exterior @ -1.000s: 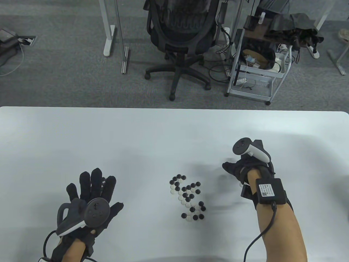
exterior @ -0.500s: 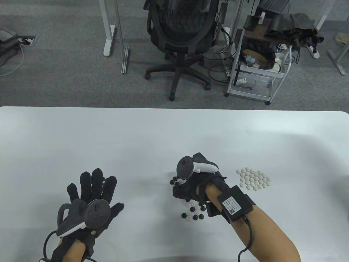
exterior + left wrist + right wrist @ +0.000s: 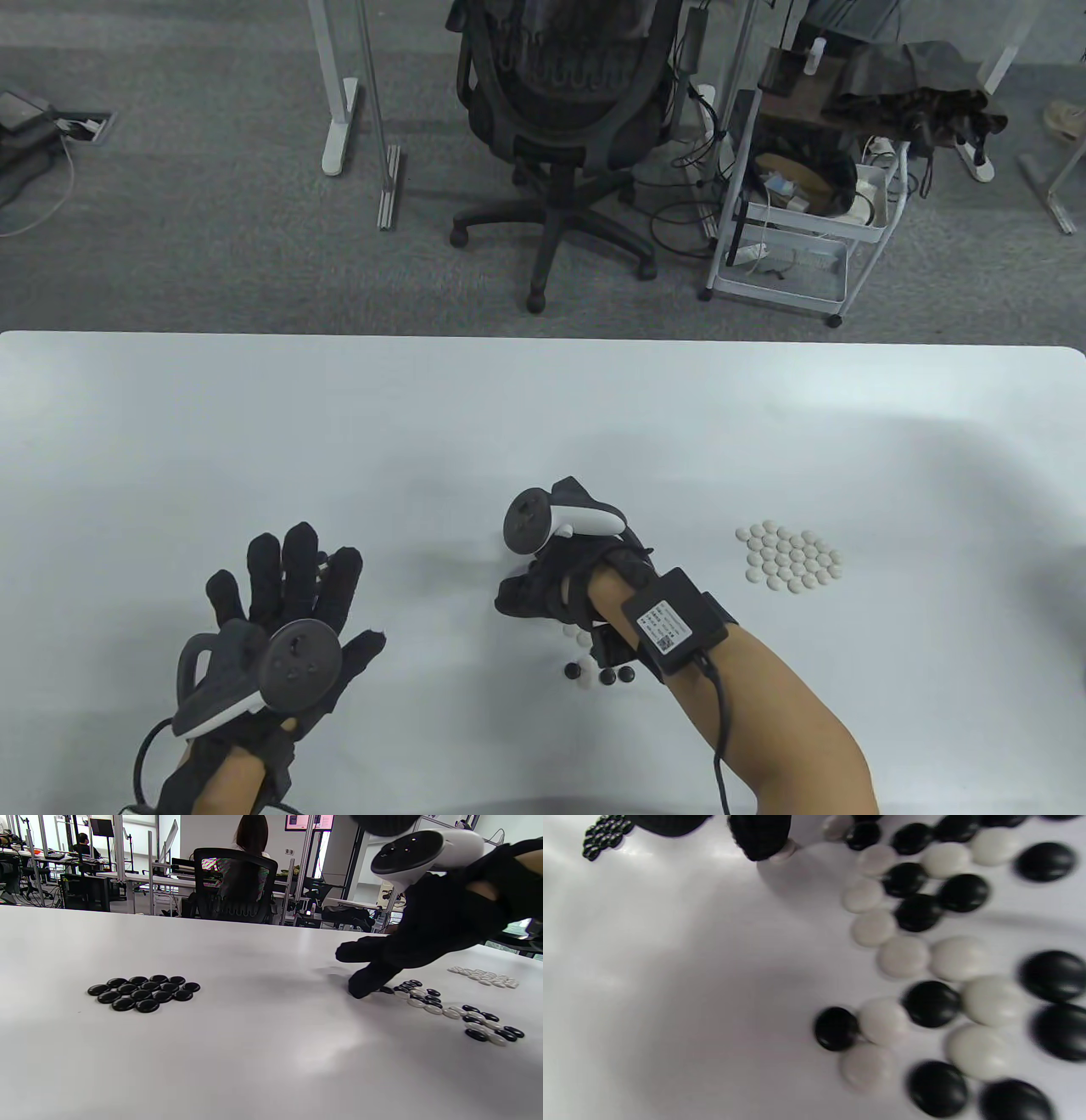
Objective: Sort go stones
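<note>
A mixed pile of black and white Go stones (image 3: 925,955) lies at the table's middle; in the table view my right hand (image 3: 511,598) covers most of it, leaving a few black stones (image 3: 607,677) showing. In the right wrist view one fingertip (image 3: 761,836) presses on a white stone (image 3: 785,854) at the pile's left end. A sorted group of white stones (image 3: 793,556) lies to the right. A sorted group of black stones (image 3: 144,993) shows in the left wrist view. My left hand (image 3: 284,586) rests flat on the table with its fingers spread and holds nothing.
The white table (image 3: 543,407) ends at a far edge. Beyond it on the floor stand an office chair (image 3: 560,127) and a white wire cart (image 3: 797,212). The table's front edge lies just below my forearms.
My right hand has swung left from the white group, which it hid at first, to the pile's left end. It now touches a white stone. The left hand has not moved.
</note>
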Demonstrator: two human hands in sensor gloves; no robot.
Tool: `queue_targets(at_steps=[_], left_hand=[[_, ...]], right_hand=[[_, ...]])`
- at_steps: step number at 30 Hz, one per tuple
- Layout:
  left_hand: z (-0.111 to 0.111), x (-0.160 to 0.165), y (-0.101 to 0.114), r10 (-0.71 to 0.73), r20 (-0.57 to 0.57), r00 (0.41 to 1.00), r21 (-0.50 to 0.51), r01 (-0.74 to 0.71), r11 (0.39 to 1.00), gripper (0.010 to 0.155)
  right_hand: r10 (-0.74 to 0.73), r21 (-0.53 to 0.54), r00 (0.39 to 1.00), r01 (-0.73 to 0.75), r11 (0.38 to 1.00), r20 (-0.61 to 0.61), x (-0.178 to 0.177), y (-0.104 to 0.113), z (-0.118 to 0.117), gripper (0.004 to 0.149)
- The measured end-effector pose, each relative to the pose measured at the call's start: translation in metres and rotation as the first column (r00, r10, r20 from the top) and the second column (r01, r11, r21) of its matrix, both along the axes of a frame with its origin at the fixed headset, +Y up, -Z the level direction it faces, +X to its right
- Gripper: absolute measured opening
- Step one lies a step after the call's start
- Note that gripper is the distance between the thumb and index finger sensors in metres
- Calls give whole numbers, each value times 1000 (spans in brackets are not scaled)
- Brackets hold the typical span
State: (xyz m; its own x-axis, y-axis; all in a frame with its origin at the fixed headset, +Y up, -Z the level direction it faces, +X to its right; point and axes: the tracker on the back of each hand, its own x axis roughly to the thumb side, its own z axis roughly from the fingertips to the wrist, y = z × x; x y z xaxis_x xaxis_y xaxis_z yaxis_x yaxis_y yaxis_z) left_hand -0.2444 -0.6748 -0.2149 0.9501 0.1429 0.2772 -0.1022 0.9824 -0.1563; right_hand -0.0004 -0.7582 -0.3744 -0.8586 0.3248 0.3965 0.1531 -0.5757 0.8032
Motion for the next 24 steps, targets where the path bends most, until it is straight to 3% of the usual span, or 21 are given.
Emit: queue_targets(at_steps=[6, 9, 12, 18, 24], left_hand=[[0, -2, -1, 8, -12, 1000, -11, -9, 1000, 77], [-1, -2, -2, 11, -17, 1000, -15, -11, 1000, 77], [-1, -2, -2, 7, -16, 1000, -21, -7, 1000, 77], [-2, 0, -3, -4, -8, 1000, -18, 4, 1000, 77], [-2, 1, -4, -13, -4, 1000, -25, 13, 1000, 77]], right_hand=[[-33, 81, 993, 24, 996, 113, -20, -3, -35, 61], [-24, 92, 974, 4, 996, 226, 2, -2, -57, 61], [46, 101, 948, -82, 991, 316, 51, 5, -72, 60], [151, 42, 910, -181, 983, 385, 149, 10, -63, 60], [166, 47, 890, -205, 978, 424, 203, 10, -44, 60]])
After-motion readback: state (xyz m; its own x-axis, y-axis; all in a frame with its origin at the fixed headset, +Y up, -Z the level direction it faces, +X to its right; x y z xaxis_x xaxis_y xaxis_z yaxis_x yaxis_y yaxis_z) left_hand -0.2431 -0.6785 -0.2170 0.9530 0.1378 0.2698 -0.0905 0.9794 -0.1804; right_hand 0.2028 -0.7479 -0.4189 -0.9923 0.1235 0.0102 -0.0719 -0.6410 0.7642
